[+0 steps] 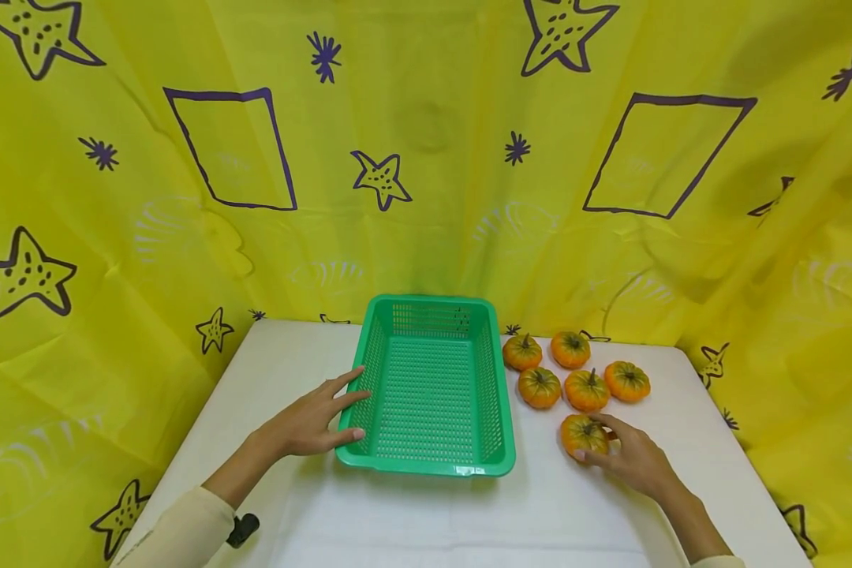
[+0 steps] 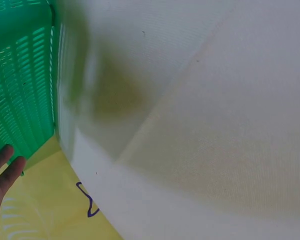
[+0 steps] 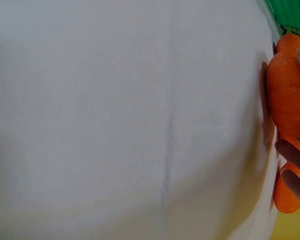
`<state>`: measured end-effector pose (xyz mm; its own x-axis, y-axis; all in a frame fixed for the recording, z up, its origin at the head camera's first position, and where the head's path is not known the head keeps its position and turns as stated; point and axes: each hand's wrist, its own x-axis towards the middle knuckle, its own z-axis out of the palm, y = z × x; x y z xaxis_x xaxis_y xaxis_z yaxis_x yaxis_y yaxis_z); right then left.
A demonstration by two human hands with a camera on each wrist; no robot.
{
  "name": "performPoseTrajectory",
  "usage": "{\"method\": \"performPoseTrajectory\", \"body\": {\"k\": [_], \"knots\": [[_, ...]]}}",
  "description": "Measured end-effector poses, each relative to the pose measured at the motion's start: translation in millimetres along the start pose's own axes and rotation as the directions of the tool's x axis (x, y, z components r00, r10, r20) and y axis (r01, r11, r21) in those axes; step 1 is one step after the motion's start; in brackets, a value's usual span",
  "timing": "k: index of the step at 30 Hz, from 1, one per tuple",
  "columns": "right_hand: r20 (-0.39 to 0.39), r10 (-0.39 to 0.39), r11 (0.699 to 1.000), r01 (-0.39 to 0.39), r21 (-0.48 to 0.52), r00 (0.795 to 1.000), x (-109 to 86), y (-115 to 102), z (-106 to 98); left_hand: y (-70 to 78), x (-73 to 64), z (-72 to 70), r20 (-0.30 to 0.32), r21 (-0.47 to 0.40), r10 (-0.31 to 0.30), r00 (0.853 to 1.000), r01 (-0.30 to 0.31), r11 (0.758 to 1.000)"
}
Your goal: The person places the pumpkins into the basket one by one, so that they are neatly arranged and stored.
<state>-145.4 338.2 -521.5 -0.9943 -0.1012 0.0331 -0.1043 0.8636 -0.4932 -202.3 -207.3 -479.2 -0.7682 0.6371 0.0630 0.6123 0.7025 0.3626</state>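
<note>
A green plastic basket (image 1: 429, 394) with slotted walls stands in the middle of the table, holding nothing. My left hand (image 1: 315, 418) rests on its left rim, fingers spread and fairly straight; two of those fingertips (image 2: 12, 170) show against the basket wall in the left wrist view. To the right of the basket, my right hand (image 1: 639, 461) grips the nearest small orange pumpkin (image 1: 578, 436) between thumb and fingers. That pumpkin (image 3: 288, 92) appears at the right edge of the right wrist view, where most of the hand is cut off.
Behind the gripped pumpkin sit several more small pumpkins (image 1: 539, 387), grouped close to the basket's right side. A white cloth covers the table (image 1: 426, 521). Yellow curtains (image 1: 433, 237) with starfish drawings enclose the back and sides. A small black object (image 1: 243, 530) shows by the left sleeve.
</note>
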Motion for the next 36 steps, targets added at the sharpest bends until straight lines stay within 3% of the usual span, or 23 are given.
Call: {"method": "performPoseTrajectory", "body": {"k": [15,23,36], "knots": [[-0.03,-0.035,0.999,0.036,0.034,0.999,-1.6,-4.1,2.8,0.2,-0.3,0.9,-0.018,0.003,0.002,1.0,-0.002,1.0],[-0.035,-0.056,0.994,0.059,0.089,0.998,-3.5,-10.2,-7.5,0.7,-0.8,1.0,-0.023,-0.014,0.014,1.0,-0.015,1.0],[-0.024,-0.029,0.978,0.033,0.204,0.999,6.5,-30.3,-26.0,1.9,-1.0,0.6,-0.027,0.001,0.013,1.0,-0.013,1.0]]}}
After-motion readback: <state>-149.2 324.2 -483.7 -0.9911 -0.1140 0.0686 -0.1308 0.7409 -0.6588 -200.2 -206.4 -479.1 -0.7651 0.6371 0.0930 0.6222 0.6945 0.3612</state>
